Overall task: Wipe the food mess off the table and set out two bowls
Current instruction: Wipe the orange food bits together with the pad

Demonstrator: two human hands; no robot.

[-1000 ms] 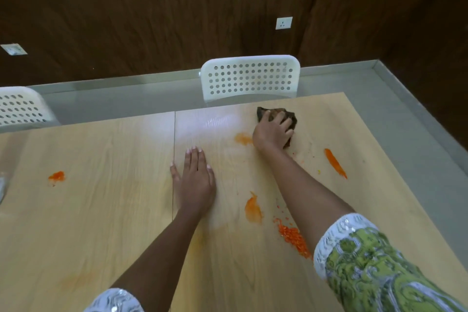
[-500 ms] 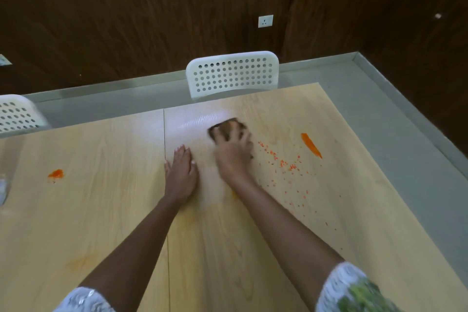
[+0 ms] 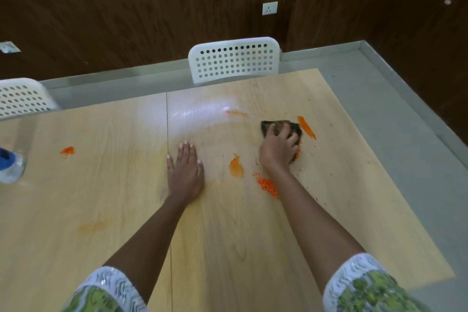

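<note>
Fingers (image 3: 283,132) of the right hand (image 3: 277,149) curl over the dark cloth (image 3: 293,126), pressing it to the bench (image 3: 101,197). Since half a second ago the cloth has travelled rightward to just beside the far orange streak (image 3: 307,127). Left hand (image 3: 186,170) rests flat, fingers straight. Smears and crumbs (image 3: 267,185) remain (apparently lentil-like), so wiping is unfinished; no bowls are visible.

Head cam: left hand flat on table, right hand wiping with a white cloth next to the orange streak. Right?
Not quite. In the head view the cloth under the right hand is dark brown, not white. The rest holds: left hand lies flat on the table, orange streak beside the cloth.
</note>
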